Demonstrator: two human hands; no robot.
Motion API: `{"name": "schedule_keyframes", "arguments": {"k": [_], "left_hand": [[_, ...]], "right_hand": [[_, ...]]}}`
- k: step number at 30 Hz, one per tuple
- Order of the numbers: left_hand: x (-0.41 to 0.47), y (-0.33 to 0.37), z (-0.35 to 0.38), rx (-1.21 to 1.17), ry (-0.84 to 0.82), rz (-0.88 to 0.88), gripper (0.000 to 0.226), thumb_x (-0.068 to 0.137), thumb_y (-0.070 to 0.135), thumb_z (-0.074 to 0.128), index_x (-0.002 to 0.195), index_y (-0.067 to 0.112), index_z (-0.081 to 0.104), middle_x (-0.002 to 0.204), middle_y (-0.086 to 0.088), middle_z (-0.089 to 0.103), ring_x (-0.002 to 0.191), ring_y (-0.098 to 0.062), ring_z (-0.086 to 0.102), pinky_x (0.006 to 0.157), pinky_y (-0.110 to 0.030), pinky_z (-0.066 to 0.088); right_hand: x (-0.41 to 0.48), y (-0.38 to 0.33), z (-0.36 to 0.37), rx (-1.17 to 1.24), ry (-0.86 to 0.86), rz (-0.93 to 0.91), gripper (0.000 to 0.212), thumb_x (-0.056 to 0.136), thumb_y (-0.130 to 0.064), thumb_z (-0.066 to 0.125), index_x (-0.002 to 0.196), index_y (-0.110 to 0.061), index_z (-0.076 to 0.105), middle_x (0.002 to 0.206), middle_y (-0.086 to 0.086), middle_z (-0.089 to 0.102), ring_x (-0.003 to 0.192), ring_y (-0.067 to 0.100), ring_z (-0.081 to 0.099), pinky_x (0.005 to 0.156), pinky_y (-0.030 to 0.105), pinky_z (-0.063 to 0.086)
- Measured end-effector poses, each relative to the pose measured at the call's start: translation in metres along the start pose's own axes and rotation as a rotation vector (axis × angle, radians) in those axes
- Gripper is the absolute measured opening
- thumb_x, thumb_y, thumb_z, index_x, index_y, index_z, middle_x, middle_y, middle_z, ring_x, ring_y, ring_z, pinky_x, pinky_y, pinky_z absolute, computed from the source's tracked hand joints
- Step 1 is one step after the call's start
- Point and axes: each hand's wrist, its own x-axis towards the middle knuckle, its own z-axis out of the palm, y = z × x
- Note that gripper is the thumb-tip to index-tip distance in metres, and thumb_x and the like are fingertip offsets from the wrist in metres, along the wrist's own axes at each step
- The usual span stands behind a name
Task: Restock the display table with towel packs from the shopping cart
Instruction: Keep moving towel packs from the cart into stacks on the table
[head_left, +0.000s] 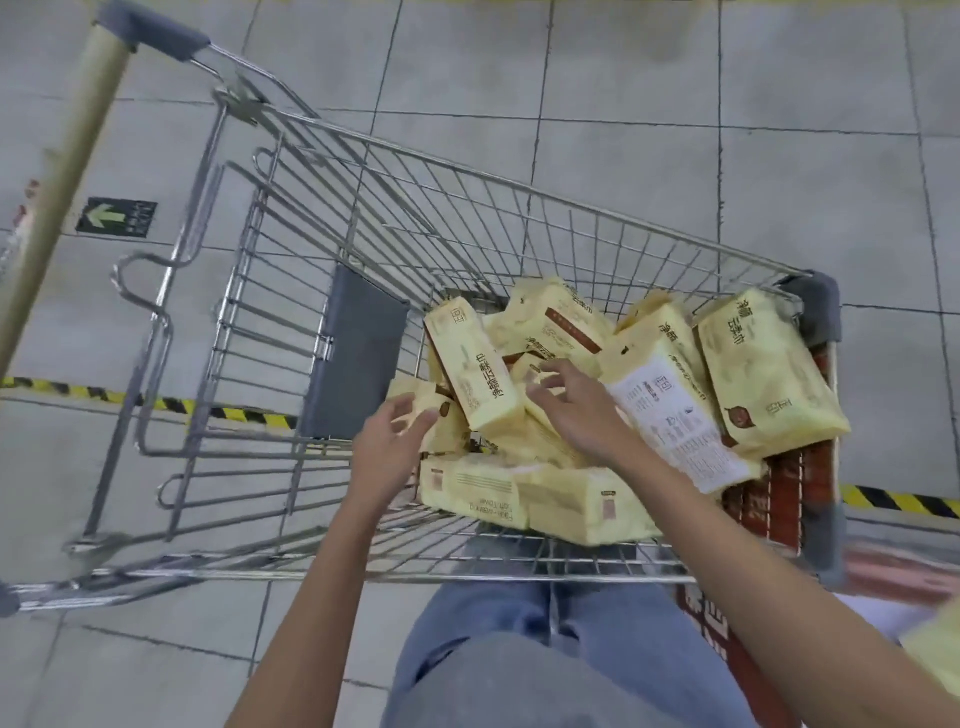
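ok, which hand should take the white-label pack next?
Right, probably. The right hand is open and just beside the white-label pack. The left hand is farther off, with the tilted pack standing between it and that pack.

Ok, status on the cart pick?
Left hand on a pack edge, grip unclear. Right hand open over the pile. Towel packs heaped in shopping cart, none lifted. Nothing blocking.

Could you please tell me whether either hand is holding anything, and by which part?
The left hand seems to pinch a towel pack by its near end; the right hand is spread open, gripping nothing.
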Motion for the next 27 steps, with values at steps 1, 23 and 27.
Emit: {"name": "schedule_keyframes", "arguments": {"k": [1,23,27], "left_hand": [[0.014,-0.005,0.003,0.050,-0.003,-0.038,0.052,0.090,0.042,0.060,0.134,0.017,0.050,0.136,0.001,0.055,0.117,-0.019,0.054,0.098,-0.042,0.046],[0.117,-0.076,0.071,0.398,0.106,-0.382,0.104,0.052,0.056,0.083,0.129,0.009,0.033,0.124,-0.008,0.054,0.111,-0.029,0.056,0.080,-0.037,0.043],[0.113,-0.077,0.068,0.402,0.135,-0.376,0.092,0.055,0.053,0.083,0.122,0.009,0.038,0.118,-0.008,0.057,0.106,-0.029,0.058,0.076,-0.034,0.040]], "right_hand": [[0.017,-0.001,0.006,0.000,-0.029,0.017,0.049,0.094,-0.040,0.050,0.137,-0.017,0.042,0.131,0.005,0.053,0.111,0.023,0.055,0.088,0.033,0.043],[0.193,0.063,0.088,0.307,-0.364,0.459,0.129,0.032,-0.060,0.084,0.142,-0.021,0.032,0.137,0.004,0.052,0.125,0.028,0.049,0.102,0.052,0.042],[0.196,0.057,0.083,0.373,-0.435,0.437,0.092,0.052,-0.035,0.090,0.131,-0.015,0.046,0.113,0.001,0.067,0.098,0.021,0.067,0.085,0.041,0.055]]}}
